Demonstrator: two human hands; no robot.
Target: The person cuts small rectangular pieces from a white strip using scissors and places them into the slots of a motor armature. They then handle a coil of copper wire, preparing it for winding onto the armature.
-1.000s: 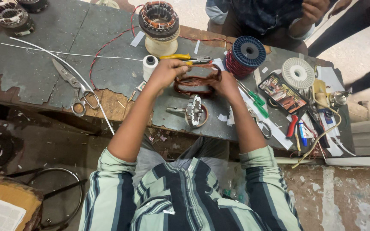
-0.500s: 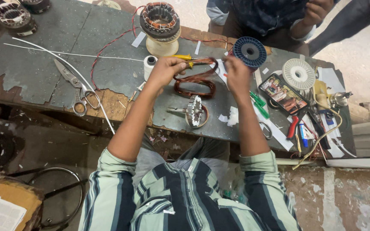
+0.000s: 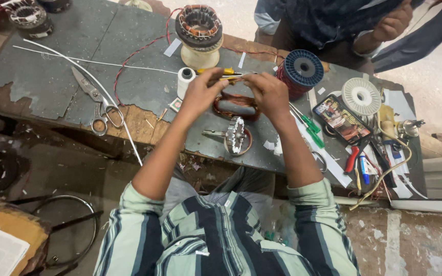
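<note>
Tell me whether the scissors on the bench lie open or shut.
Shut. The scissors lie flat on the grey bench, blades together in one line, away from both hands.

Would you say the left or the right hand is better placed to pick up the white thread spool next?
Left, probably. The left hand is right beside the white thread spool, while the right hand is on the far side of the copper coil.

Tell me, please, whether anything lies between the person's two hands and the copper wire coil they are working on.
Nothing visible does: the left hand and right hand are both already at the copper wire coil over the table.
</note>
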